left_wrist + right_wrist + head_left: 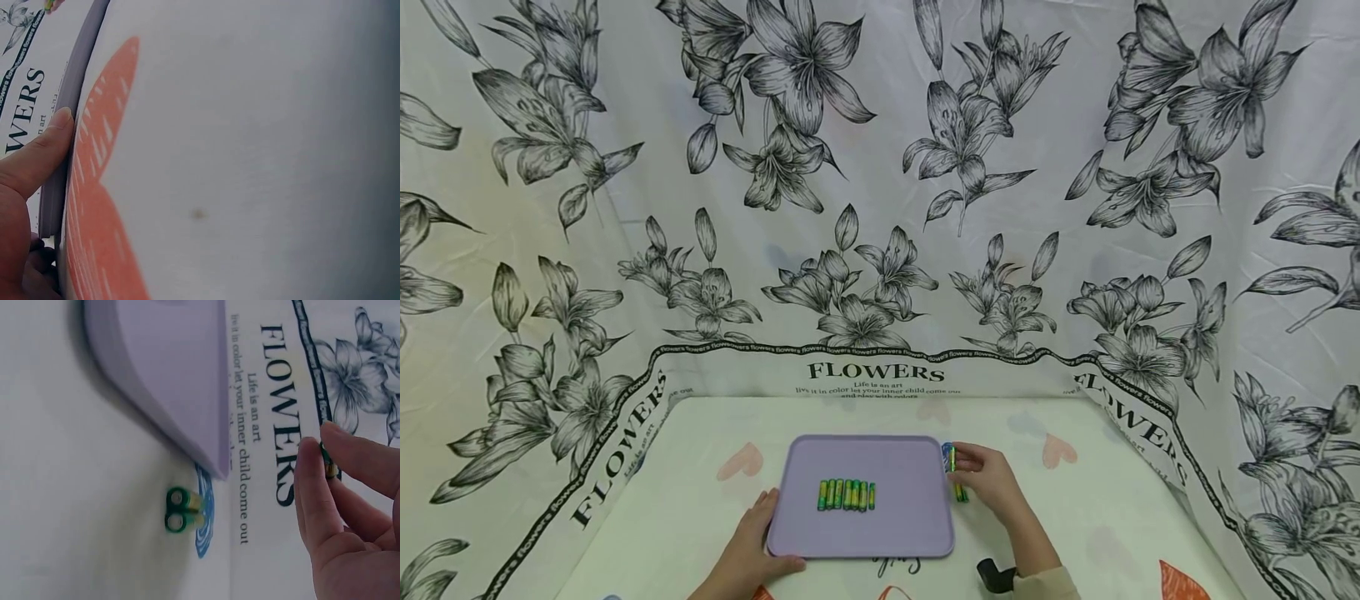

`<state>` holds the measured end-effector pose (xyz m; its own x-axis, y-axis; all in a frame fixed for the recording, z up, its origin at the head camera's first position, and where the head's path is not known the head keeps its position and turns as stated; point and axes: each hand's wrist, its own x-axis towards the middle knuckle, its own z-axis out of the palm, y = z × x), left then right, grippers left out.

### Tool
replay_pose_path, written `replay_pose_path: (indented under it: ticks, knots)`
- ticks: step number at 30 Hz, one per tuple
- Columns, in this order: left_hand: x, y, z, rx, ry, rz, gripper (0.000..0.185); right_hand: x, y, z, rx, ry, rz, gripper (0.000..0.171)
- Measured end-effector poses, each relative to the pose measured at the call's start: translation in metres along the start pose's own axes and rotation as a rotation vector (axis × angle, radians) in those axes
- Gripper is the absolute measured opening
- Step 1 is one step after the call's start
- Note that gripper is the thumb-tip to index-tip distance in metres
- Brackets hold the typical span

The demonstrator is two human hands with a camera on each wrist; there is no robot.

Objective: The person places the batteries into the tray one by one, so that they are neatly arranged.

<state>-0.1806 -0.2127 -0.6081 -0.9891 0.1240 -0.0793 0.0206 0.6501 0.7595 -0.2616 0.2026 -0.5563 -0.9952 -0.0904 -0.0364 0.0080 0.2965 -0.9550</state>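
Observation:
A purple tray (887,533) lies on the table, with a row of several green-and-yellow batteries (846,495) standing side by side in it, left of its middle. My left hand (748,542) holds the tray's near left corner; in the left wrist view its thumb (47,150) presses along the tray's rim (56,200). Just off the tray's right side, my right hand (992,483) pinches one battery (329,464) between thumb and fingertips, mostly covered by the fingers. Beside the tray, two more batteries (178,511) lie together on the table, below the right fingers.
A black curved object (995,575) sits by the right sleeve (1045,585). The pale tablecloth (1120,500) carries printed hearts and red shapes. A white curtain (880,183) with black flowers and lettering hangs around the back and sides of the table.

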Motion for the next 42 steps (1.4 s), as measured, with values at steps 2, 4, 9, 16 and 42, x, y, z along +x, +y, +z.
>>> replay_pose_path:
  ticks: [2, 4, 9, 16, 42]
  knots:
    - [0.000, -0.001, 0.000, 0.000, 0.001, 0.002, 0.132, 0.001, -0.005, 0.009, 0.037, -0.020, -0.012, 0.057]
    - [0.001, -0.002, 0.001, 0.008, 0.003, 0.007, 0.132, 0.002, -0.010, 0.020, 0.072, -0.050, -0.020, 0.057]
    - [0.003, -0.005, 0.001, 0.024, 0.004, 0.010, 0.133, 0.005, -0.013, 0.054, 0.069, -0.105, -0.036, 0.058]
    - [0.002, -0.004, 0.001, 0.010, 0.001, -0.009, 0.133, 0.012, -0.001, 0.097, -0.113, -0.147, -0.121, 0.052]
    - [0.004, -0.001, 0.000, -0.012, -0.018, -0.045, 0.133, 0.002, -0.013, 0.119, -0.264, -0.159, -0.102, 0.054]
